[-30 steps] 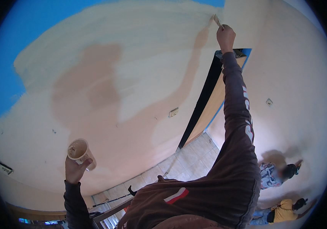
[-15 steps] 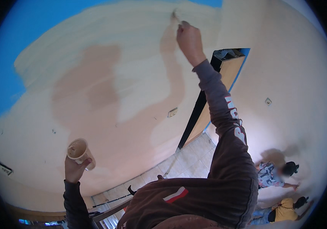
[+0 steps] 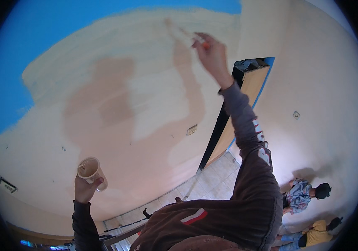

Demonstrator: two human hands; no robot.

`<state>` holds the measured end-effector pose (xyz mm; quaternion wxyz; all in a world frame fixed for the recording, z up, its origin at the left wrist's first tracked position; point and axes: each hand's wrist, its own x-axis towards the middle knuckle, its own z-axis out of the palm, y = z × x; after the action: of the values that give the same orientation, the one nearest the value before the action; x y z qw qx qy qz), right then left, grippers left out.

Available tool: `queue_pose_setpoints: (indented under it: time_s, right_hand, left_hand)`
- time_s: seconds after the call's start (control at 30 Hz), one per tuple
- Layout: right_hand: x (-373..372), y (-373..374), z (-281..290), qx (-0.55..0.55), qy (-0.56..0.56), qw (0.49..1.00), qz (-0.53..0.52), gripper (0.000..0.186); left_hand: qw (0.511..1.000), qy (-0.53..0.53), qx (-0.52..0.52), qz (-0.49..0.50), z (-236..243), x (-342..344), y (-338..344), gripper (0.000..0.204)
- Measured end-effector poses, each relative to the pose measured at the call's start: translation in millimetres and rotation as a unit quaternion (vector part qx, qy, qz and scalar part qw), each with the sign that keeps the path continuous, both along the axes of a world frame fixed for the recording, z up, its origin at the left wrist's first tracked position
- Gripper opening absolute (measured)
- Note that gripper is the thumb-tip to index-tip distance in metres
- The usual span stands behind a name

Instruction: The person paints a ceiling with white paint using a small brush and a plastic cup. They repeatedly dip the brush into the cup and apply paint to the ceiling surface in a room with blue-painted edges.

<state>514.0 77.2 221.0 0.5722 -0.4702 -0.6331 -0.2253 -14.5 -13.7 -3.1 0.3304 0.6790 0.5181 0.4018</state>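
My left hand [image 3: 85, 190] grips a pale plastic cup [image 3: 99, 178] with whitish, paint-like residue on its inner wall. My right hand [image 3: 215, 56], raised high, is closed around a paintbrush [image 3: 200, 38]. The brush has some orange near my fingers, and its blurred tip points up and left. Before me stands a wall [image 3: 154, 75] coated in pale cream, with a bright blue area [image 3: 45, 54] along its top and left. I cannot tell whether the bristles touch the wall. My shadow falls across the cream coat.
A doorway with a black edge and a wooden door [image 3: 229, 125] stands to the right. Wall outlets [image 3: 192, 129] dot the surfaces. Pale floor tiles [image 3: 212, 178] lie below. At lower right, one person [image 3: 298, 195] wears a patterned shirt and another [image 3: 319, 232] wears yellow.
My right hand has come down and slightly right with the paintbrush, away from the blue edge. The cup appears slightly lower. The person in the patterned shirt has turned and drawn in an arm.
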Motion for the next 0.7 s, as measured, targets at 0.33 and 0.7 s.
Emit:
queue_pose_setpoints:
  time_s: [0.33, 0.7]
  right_hand:
    - [291, 47, 113, 0.058, -0.051, 0.913, -0.401, 0.028]
    - [261, 96, 138, -0.017, -0.047, 0.922, -0.383, 0.029]
  left_hand:
    - [0.999, 0.03, -0.017, 0.004, 4, 0, 3, 0.06]
    - [1.0, -0.017, -0.002, 0.0, 11, 7, -4, 0.06]
